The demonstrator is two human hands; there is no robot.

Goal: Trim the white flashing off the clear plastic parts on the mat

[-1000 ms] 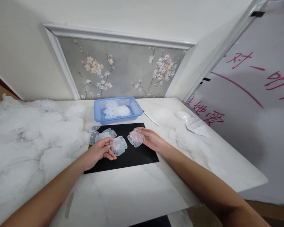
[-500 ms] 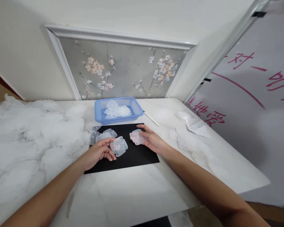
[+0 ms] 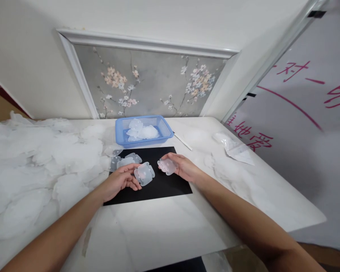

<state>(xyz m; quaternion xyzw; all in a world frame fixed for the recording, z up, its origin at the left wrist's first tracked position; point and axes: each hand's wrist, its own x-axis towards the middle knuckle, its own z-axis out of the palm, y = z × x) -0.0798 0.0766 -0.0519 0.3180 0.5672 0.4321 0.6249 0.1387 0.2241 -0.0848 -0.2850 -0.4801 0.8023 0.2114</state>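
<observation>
Left hand [image 3: 117,183] low, fingers pinching one translucent piece [image 3: 144,174]; right hand [image 3: 180,167] cupped around another [image 3: 167,166]. Two loose pieces [image 3: 126,161] on mat [image 3: 170,185].

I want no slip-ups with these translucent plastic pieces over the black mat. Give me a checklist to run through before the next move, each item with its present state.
1. Left hand grips a translucent plastic piece at its edge: ok.
2. Right hand holds a second piece by the fingertips: ok.
3. The two held pieces are apart, not overlapping: ok.
4. Both pieces are over the black mat: ok.
5. Blue basket behind the mat is within view and partly filled, with room left: ok.
6. Whether each held piece is a single layer or several stuck together: cannot tell.
</observation>
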